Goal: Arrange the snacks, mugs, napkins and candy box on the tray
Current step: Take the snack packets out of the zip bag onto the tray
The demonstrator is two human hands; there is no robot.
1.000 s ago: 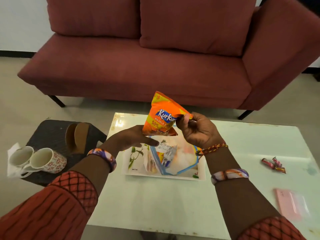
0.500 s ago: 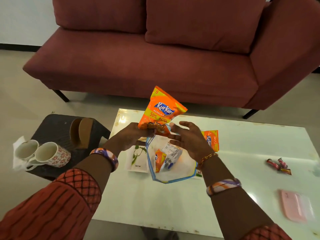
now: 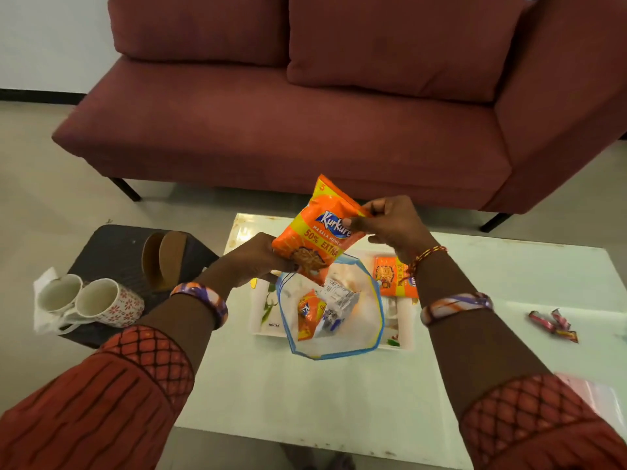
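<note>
Both hands hold up an orange Kurkure snack packet point(image 3: 320, 232) over the table. My left hand point(image 3: 251, 262) grips its lower left corner, and my right hand point(image 3: 390, 228) pinches its upper right edge. Below it a clear zip bag point(image 3: 364, 329) with a blue rim stands open over the white leaf-print tray point(image 3: 266, 329). Inside the bag are a second orange packet point(image 3: 309, 313) and a silver packet point(image 3: 341, 298). Another orange packet point(image 3: 393, 276) lies on the tray's right side. Two floral mugs point(image 3: 108, 301) sit on white napkins point(image 3: 44, 283) on the left.
The mugs and a wooden holder point(image 3: 163, 256) sit on a dark stool point(image 3: 115, 242) left of the white table point(image 3: 305, 395). Wrapped candies point(image 3: 553, 323) and a pink box point(image 3: 590, 391) lie on the table's right. A maroon sofa point(image 3: 305, 130) stands behind.
My right hand left one orange packet on the tray's right side, then opened. It now pinches the packet that my left hand holds up.
</note>
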